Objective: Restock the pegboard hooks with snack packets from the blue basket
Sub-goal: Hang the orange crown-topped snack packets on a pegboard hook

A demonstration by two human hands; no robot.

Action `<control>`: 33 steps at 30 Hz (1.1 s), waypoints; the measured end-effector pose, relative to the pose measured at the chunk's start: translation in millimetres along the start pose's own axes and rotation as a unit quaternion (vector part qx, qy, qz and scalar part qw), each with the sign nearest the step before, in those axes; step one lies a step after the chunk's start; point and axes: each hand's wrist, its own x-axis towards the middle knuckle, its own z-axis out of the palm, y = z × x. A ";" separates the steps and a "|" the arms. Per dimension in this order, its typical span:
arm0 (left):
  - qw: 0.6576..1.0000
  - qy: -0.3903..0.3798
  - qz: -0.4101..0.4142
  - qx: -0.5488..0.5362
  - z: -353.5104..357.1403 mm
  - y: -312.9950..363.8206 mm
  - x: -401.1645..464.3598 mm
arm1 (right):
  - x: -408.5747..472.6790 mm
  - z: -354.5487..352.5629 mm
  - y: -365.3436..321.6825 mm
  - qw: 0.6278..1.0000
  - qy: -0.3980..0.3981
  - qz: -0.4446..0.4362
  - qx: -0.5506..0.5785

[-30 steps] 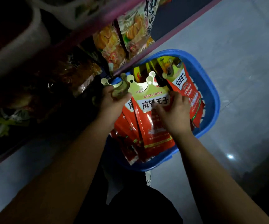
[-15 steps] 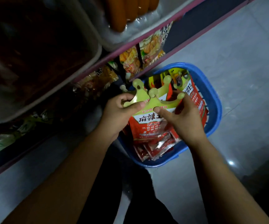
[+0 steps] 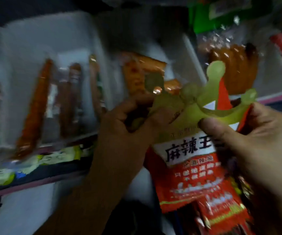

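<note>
A bunch of red snack packets (image 3: 192, 168) with yellow-green crown-shaped tops is raised in front of the shelves. My left hand (image 3: 128, 126) pinches the left side of the crown tops between thumb and fingers. My right hand (image 3: 255, 143) grips the right side, thumb pressed on the front packet just under the crown. More red packets hang behind and below the front one. The blue basket is out of view, and no pegboard hook shows. The whole view is blurred.
White shelf bins (image 3: 35, 48) hold long orange-red sausage packs (image 3: 33, 106) at left and a bag of sausages (image 3: 235, 65) at upper right. A square orange packet (image 3: 138, 72) stands behind my left hand. Yellow-green packets (image 3: 35, 160) lie on the lower shelf edge.
Both hands have lifted the packet bunch up out of the basket to shelf height. The view has swung up from the floor and basket to the shelf bins.
</note>
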 end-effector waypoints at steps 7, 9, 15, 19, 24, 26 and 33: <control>0.984 0.166 0.061 -0.003 -131.4 109.4 -13.9 | -2.4 104.7 -117.8 0.983 -0.009 -0.170 0.074; 0.977 0.193 0.085 -0.025 -165.3 138.6 -16.1 | 4.6 130.8 -145.7 0.977 -0.046 -0.182 0.100; 0.968 0.198 0.144 -0.062 -262.1 223.6 -10.0 | 33.8 198.7 -243.4 0.955 -0.167 -0.191 0.152; 0.952 0.222 0.211 -0.023 -314.0 264.0 -4.5 | 39.6 233.4 -305.3 0.939 -0.240 -0.201 0.143; 0.938 0.227 0.258 0.045 -350.2 291.7 9.4 | 40.2 257.5 -337.8 0.933 -0.226 -0.225 0.165; 0.934 0.225 0.268 0.076 -354.9 297.6 18.6 | 40.9 261.2 -339.7 0.935 -0.214 -0.227 0.171; 0.931 0.221 0.253 0.144 -361.7 296.8 44.9 | 54.6 267.8 -330.0 0.936 -0.217 -0.190 0.202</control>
